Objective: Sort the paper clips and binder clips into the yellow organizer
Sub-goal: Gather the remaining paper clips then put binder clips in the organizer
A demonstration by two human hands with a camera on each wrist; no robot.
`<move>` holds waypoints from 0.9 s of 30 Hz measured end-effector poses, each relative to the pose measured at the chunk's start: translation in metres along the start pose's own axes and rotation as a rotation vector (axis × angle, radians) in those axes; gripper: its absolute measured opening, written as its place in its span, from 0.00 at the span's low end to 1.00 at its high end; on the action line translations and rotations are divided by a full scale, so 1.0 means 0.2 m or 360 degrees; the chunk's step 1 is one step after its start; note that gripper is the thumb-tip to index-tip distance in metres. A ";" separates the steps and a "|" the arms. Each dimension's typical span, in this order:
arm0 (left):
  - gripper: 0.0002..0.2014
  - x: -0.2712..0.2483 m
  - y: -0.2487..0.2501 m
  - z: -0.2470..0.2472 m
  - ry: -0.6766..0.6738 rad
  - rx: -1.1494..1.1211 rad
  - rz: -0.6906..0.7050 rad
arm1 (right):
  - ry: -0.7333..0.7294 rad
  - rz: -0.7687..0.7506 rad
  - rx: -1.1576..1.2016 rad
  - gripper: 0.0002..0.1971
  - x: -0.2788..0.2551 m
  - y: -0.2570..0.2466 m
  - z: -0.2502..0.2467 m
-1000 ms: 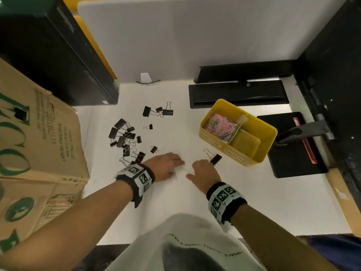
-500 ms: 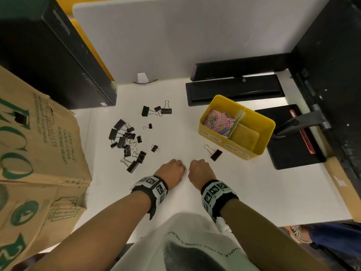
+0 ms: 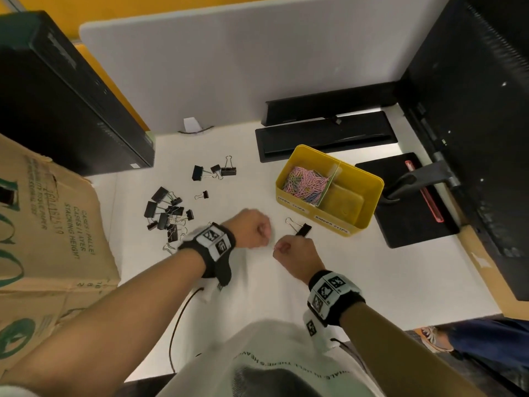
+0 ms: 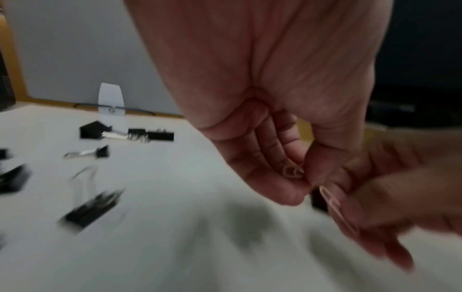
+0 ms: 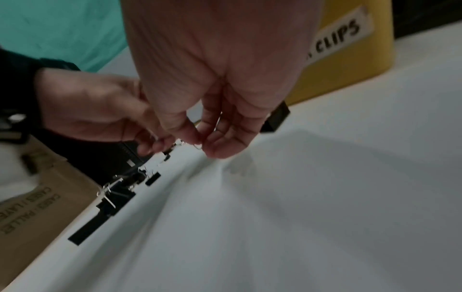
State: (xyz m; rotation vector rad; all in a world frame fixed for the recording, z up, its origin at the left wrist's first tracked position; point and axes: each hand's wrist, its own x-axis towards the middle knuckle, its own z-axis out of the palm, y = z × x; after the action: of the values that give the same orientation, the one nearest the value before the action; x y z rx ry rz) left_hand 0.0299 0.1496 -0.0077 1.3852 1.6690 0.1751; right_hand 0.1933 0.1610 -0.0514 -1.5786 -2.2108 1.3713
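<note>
Hands meet near the yellow organizer (image 3: pixel 329 193): your left hand (image 3: pixel 252 229) and right hand (image 3: pixel 297 252) each pinch 1 paper clip (image 4: pixel 291 171). Its paper-clip compartment lies beyond your right hand, the nearer one.

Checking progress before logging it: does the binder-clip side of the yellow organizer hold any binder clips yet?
No: in the head view the right compartment of the yellow organizer shows only its bare floor, while black binder clips lie on the table.

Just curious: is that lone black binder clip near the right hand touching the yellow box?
Apart. In the head view, white desk shows between the binder clip and the yellow box.
</note>
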 end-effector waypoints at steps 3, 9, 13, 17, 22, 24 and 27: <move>0.04 0.08 0.16 -0.15 0.0204 -0.0430 0.0113 | 0.0222 -0.0135 0.0225 0.02 0.00 -0.08 -0.12; 0.05 0.27 0.43 -0.24 0.0497 -0.0529 0.0167 | 0.0564 -0.0246 0.0239 0.04 0.02 -0.18 -0.40; 0.04 0.38 0.48 -0.21 0.0624 -0.0304 0.0088 | 0.0580 -0.0190 0.0091 0.05 0.11 -0.18 -0.57; 0.07 0.42 0.48 -0.21 0.0606 -0.0025 0.0117 | 0.0538 -0.0178 -0.0089 0.08 0.27 -0.20 -0.66; 0.05 0.38 0.39 -0.24 0.0822 -0.0239 0.0176 | 0.0370 -0.0294 -0.0275 0.15 0.39 -0.25 -0.66; 0.05 0.34 0.32 -0.26 0.0946 -0.0366 0.0125 | 0.0375 -0.0317 -0.0284 0.15 0.40 -0.26 -0.64; 0.04 0.28 0.17 -0.28 0.1024 -0.0503 -0.0003 | 0.0181 -0.0340 -0.0260 0.12 0.36 -0.27 -0.59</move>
State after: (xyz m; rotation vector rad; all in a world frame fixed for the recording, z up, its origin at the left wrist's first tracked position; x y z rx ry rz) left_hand 0.0175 0.2314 0.0136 1.1448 2.0405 0.9224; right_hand 0.1852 0.2863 0.0288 -1.3779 -2.3915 1.0423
